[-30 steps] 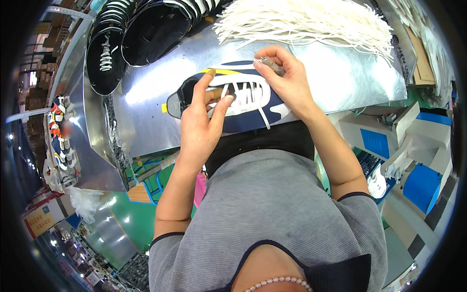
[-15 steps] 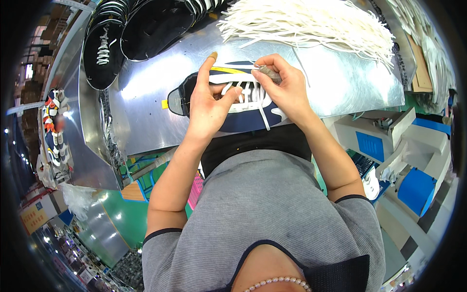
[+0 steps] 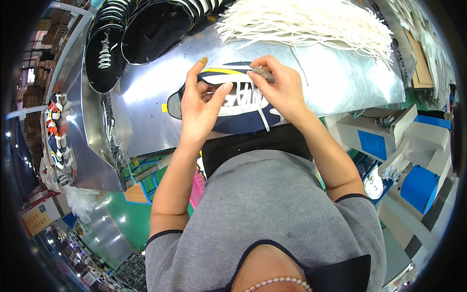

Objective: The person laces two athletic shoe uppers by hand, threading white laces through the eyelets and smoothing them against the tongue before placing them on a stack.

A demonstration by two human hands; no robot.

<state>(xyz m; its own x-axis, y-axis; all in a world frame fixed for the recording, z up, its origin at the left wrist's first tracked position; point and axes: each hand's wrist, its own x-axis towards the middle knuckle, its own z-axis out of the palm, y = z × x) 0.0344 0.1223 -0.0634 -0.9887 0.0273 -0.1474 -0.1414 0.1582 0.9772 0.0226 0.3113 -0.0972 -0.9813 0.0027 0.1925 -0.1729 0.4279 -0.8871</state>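
A navy and white shoe upper with a yellow stripe lies sideways on the metal table, close to my body. White shoelace crosses its opening in several rows, and one end hangs over the near side. At the collar end, my left hand grips the upper: the thumb rests by the lace rows, the index finger, wearing a tan cover, reaches past the far edge, and other fingers curl into the opening. My right hand pinches at the far eyelet edge, apparently on the lace; a greyish wrap covers one finger.
A big heap of white laces lies at the back of the table. Stacked black shoe uppers stand at the back left. Boxes with blue panels are at the right, and colourful shoes at the far left.
My left hand has shifted left and slightly down, its thumb drawing away from the lace rows. My right hand has moved slightly left along the far edge of the upper.
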